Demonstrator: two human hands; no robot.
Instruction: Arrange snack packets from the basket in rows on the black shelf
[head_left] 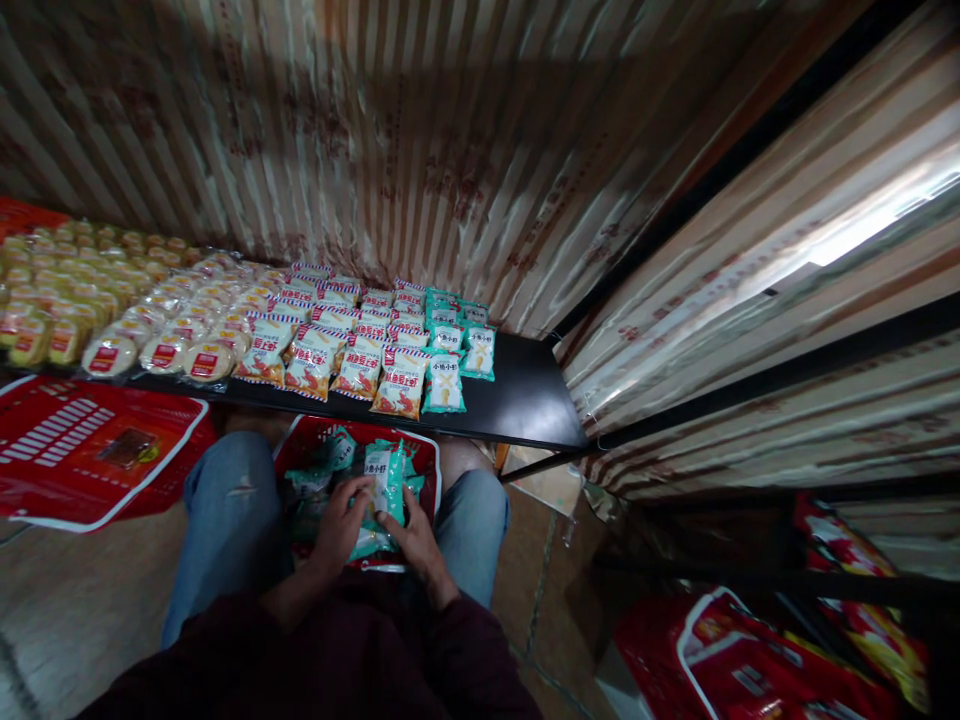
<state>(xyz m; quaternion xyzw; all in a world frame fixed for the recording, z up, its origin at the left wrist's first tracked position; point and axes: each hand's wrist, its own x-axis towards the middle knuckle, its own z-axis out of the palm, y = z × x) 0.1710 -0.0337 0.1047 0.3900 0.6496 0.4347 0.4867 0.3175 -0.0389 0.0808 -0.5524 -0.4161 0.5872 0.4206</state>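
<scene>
Between my knees, a red basket [430, 452] holds several teal snack bags. One teal-and-white bag [386, 466] lies between my two hands, over the basket. My left hand [343, 522] touches its left side, with the fingers bent inward. On its lower right side rests my right hand [414, 535], thumb on the bag and fingers partly hidden behind it. Just beyond the basket, several teal bags [448, 382] stand in rows at the right of the goods on a black shelf [529, 395].
Orange-and-white snack bags [316, 362] and round wrapped pastries [110, 355] fill the shelf leftward. A red basket [161, 415] sits at the left. Red packages [750, 660] lie lower right. Black metal bars [675, 420] and striped sheeting [450, 130] surround the shelf.
</scene>
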